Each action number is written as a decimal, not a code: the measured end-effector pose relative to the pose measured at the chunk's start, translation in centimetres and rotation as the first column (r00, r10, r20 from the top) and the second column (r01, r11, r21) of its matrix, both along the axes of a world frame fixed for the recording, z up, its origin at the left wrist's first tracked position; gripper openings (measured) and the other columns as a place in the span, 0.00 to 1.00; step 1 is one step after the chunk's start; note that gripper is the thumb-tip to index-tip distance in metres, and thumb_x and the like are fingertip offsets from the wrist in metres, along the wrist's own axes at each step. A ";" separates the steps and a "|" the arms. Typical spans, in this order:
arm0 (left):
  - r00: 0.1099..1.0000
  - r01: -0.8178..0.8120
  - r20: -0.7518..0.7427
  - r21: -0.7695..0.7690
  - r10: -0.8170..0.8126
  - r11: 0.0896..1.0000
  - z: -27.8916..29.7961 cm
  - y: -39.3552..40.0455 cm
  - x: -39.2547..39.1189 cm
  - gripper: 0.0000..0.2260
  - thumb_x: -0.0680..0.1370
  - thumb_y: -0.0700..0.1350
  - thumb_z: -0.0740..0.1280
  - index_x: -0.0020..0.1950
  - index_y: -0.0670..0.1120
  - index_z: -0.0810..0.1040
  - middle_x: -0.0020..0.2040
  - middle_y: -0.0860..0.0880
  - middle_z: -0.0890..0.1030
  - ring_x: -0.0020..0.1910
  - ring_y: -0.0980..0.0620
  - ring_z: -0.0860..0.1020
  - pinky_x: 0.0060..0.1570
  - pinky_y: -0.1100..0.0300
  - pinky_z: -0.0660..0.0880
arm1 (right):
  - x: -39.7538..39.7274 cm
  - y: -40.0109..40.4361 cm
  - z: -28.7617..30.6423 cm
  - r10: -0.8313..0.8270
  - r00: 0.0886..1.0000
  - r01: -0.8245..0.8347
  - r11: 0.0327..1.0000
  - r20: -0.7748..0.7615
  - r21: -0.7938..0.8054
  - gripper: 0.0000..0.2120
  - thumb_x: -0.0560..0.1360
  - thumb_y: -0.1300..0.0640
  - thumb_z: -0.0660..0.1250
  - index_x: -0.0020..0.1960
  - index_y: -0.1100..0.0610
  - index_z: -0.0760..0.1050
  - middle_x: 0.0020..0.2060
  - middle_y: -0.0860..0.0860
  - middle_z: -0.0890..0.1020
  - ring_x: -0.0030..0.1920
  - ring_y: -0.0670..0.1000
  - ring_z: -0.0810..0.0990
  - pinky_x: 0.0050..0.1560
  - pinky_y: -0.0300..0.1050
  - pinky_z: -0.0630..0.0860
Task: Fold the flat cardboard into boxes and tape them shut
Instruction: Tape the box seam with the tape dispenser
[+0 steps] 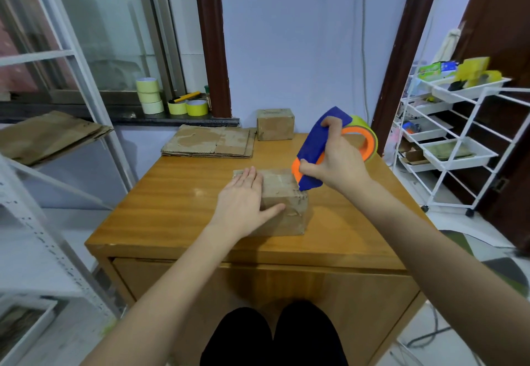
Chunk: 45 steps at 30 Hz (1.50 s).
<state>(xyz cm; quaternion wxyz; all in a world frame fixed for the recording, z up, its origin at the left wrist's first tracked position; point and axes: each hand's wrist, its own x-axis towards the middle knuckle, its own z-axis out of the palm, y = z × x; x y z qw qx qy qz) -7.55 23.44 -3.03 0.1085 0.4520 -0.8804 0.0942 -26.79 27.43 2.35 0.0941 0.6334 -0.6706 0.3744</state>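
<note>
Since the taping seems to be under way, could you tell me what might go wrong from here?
The tape dispenser meets the box at its far right corner, so the strip may run crooked. The left hand lies flat on the lid, fingers possibly in the path. Only the right hand steadies the dispenser.

Folded boxes on the surface [172, 202]: two, one near the middle [286, 202] and one at the far edge [275, 124]. Stacks of flat cardboard: two, one on the surface [209, 144], one on the left shelf [48, 134]. Tape rolls on the windowsill: five. Tape dispensers: one [324, 144].
</note>
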 end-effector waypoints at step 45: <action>0.993 0.101 -0.051 -0.022 -0.102 0.995 -0.1 0.9 -4.3 0.38 0.76 0.69 0.50 0.78 0.45 0.51 0.78 0.48 0.53 0.77 0.53 0.52 0.73 0.57 0.55 | -4.5 1.5 -3.3 0.055 0.742 0.143 0.961 0.668 -0.238 0.30 0.69 0.60 0.74 0.63 0.57 0.60 0.42 0.43 0.69 0.39 0.42 0.73 0.39 0.26 0.69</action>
